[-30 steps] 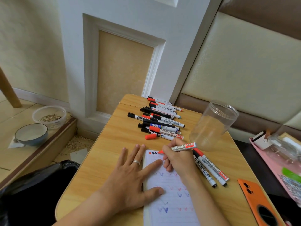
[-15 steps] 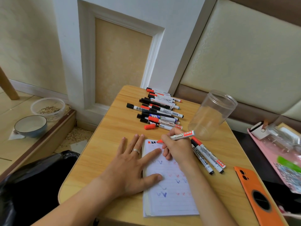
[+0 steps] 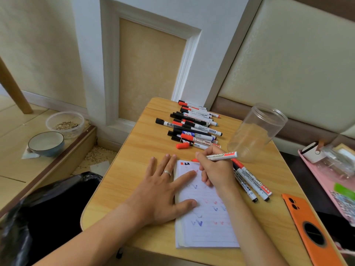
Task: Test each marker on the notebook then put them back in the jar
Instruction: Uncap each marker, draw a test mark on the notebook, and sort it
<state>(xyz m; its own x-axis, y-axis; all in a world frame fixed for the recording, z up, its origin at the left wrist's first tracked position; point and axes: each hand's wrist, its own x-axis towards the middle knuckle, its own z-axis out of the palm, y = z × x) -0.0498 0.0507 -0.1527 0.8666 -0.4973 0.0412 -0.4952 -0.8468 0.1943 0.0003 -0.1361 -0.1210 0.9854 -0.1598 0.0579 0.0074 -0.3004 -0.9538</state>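
Red marker down on the page, notebook pinned flat.

The right hand (image 3: 216,167) pinches a red marker (image 3: 221,156), tip on the top of the notebook (image 3: 207,223); the left hand (image 3: 163,191) lies flat with fingers spread, index finger and thumb pressing the notebook's left side, the rest on the table (image 3: 123,181); red and blue ticks dot the lined page; a loose red cap (image 3: 182,145) lies just beyond the notebook; a pile of markers (image 3: 194,127) sits farther back; three more markers (image 3: 249,181) lie right of the writing hand; the clear jar (image 3: 257,131) stands open near the right edge; an orange phone (image 3: 311,227) rests at the near right.
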